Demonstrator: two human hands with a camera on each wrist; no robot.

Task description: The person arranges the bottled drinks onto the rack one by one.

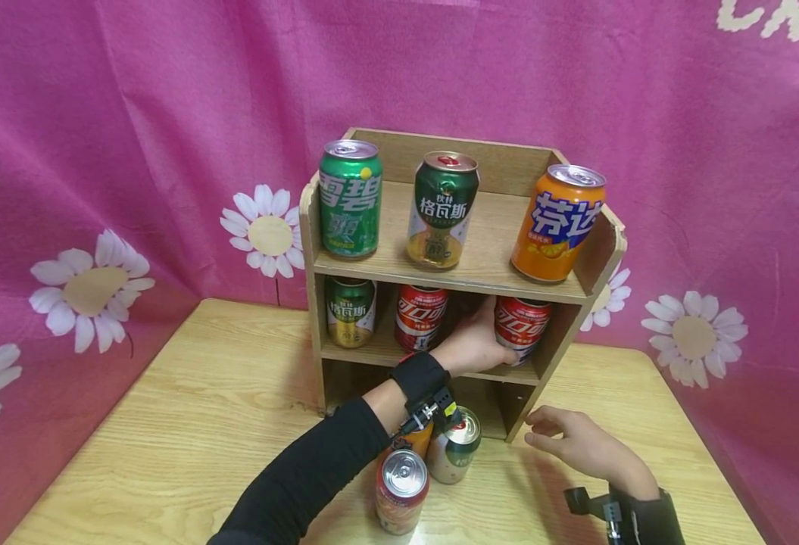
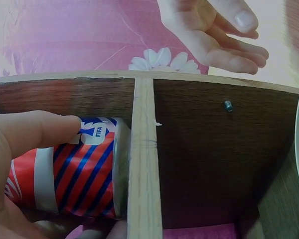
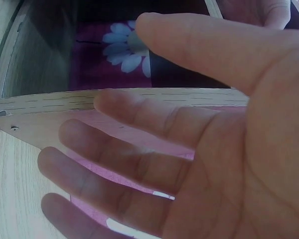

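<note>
In the middle compartment of a small wooden shelf (image 1: pixel 406 274), my left hand (image 1: pixel 474 344) grips a red cola can (image 1: pixel 522 322) near the right side wall. The left wrist view shows the thumb along the can's striped side (image 2: pixel 84 174), and its base against the shelf board. My right hand (image 1: pixel 586 446) is beside the shelf's lower right corner, fingers extended and holding nothing. A second red cola can (image 1: pixel 421 314) stands left of my left hand, and a green-and-gold can (image 1: pixel 350 314) stands farther left on that board.
On the top board are a green can (image 1: pixel 350 200), a dark green can (image 1: pixel 443 212) and an orange can (image 1: pixel 558 223). Before the shelf, on the wooden table (image 1: pixel 188 424), stand a reddish can (image 1: pixel 402 492), a pale green-banded can (image 1: pixel 455 450) and a partly hidden orange can (image 1: pixel 416 437).
</note>
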